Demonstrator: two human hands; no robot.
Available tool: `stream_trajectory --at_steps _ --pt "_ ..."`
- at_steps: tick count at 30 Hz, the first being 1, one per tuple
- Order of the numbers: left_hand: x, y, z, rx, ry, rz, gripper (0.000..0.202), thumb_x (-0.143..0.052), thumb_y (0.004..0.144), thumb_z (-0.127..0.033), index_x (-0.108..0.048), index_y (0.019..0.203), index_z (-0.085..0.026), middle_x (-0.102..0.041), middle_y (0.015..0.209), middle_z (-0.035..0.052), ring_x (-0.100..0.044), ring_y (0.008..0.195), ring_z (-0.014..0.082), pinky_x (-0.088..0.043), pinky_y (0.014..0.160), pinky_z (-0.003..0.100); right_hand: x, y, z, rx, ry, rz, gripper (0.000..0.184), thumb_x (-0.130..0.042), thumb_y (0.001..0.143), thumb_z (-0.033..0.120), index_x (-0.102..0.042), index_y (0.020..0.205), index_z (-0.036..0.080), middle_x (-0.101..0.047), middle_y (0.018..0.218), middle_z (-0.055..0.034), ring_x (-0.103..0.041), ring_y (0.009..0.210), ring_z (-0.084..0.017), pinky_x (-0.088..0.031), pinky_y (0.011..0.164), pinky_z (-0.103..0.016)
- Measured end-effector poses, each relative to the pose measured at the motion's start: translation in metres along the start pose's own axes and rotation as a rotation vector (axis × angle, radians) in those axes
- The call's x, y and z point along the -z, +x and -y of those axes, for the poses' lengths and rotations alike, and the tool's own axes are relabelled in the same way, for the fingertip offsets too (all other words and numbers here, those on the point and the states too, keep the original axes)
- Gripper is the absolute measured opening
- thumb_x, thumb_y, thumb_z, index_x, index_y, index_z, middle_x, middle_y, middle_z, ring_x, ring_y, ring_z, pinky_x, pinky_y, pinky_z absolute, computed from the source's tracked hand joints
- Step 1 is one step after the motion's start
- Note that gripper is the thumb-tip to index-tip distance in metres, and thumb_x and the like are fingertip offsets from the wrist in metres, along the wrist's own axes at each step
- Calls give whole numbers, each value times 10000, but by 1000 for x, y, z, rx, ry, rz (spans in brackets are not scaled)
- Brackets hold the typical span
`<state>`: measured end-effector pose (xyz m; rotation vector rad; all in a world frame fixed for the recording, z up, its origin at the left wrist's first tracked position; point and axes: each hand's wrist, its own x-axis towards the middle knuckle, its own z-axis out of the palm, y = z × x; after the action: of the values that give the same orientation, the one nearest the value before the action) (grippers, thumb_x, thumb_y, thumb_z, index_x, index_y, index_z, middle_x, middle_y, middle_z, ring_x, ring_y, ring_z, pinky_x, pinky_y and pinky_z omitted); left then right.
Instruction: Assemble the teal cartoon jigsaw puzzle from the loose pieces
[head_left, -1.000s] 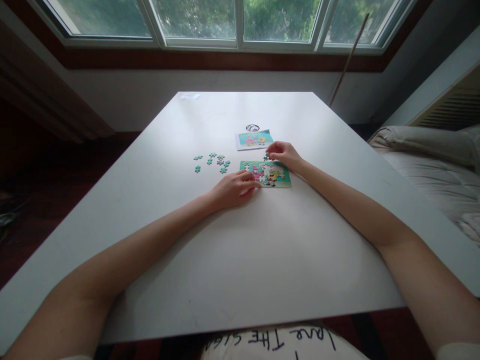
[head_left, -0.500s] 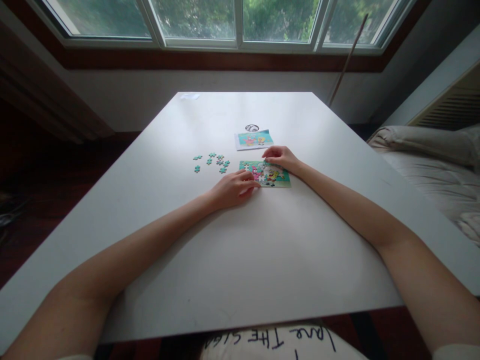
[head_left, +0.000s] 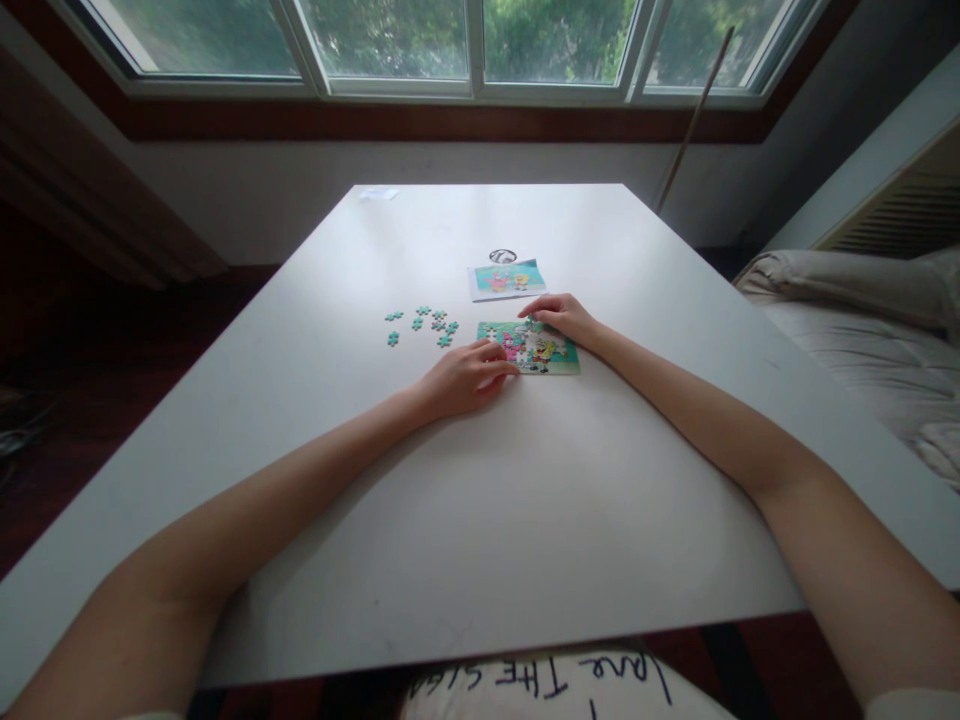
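A partly assembled jigsaw puzzle with cartoon figures on a green-blue ground lies flat on the white table, with gaps among its pieces. My left hand rests at its lower left corner, fingers over the left part and thumb stretched along the bottom edge, so that corner is hidden. At the top edge, my right hand pinches a small green puzzle piece between thumb and fingers, just over the puzzle. Left of the puzzle, several loose puzzle pieces are scattered.
Behind the puzzle lies a picture card with similar cartoon figures, and beyond it a dark-and-white round mark. A pale scrap lies at the far left of the white table. A cushioned bed or seat stands at right.
The fingers of my right hand have shifted slightly left along the puzzle's top edge, with the index finger stretched further out. My left hand stays in place.
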<state>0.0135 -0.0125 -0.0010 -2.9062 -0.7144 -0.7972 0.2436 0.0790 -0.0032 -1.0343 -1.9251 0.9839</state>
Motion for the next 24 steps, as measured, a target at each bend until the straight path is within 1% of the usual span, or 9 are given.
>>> stream_trajectory --at_steps 2,5,9,15,18,22,24 --pt "0 0 0 -2 0 -1 255 -457 894 -167 -685 998 -213 -632 888 52 -565 794 134 -467 693 229 0 0 0 -11 -10 -19 217 -556 673 213 -734 778 145 -681 745 -23 -515 634 -110 -384 598 -229" --pt "0 0 0 -5 -6 -1 253 -456 895 -168 -684 996 -209 -633 886 54 -565 795 137 -472 698 233 -1 0 -1 -51 -2 -46 212 -566 678 237 -708 795 132 -639 671 -6 -461 552 -88 -347 533 -222" --pt "1 1 -1 5 -12 -1 253 -457 894 -169 -685 994 -213 -632 882 55 -568 798 135 -479 705 230 -3 -1 -1 -63 64 -70 188 -630 654 287 -658 754 131 -628 652 -4 -493 573 -93 -366 535 -217" --pt "1 1 -1 -5 -1 -4 247 -464 889 -164 -684 991 -207 -634 882 54 -566 792 136 -478 705 231 -4 -1 0 -79 116 -101 303 -748 574 381 -595 683 143 -594 604 13 -471 554 -85 -357 523 -219" --pt "1 1 0 -5 -3 11 254 -460 890 -167 -682 1004 -209 -637 892 56 -566 799 135 -480 712 231 -4 -1 0 -70 130 -102 358 -778 555 416 -556 656 154 -575 594 22 -458 545 -80 -348 513 -218" --pt "3 1 -1 0 -4 11 264 -444 896 -173 -685 999 -207 -638 887 60 -569 796 136 -490 716 236 -4 -2 1 -68 101 -82 363 -776 561 422 -532 631 162 -528 551 44 -413 519 -70 -320 482 -212" --pt "3 2 -2 2 -6 10 266 -441 896 -171 -685 996 -208 -638 884 59 -571 798 135 -491 717 235 -4 -2 1 -67 105 -89 340 -772 559 396 -546 643 156 -539 561 42 -419 521 -68 -321 484 -209"
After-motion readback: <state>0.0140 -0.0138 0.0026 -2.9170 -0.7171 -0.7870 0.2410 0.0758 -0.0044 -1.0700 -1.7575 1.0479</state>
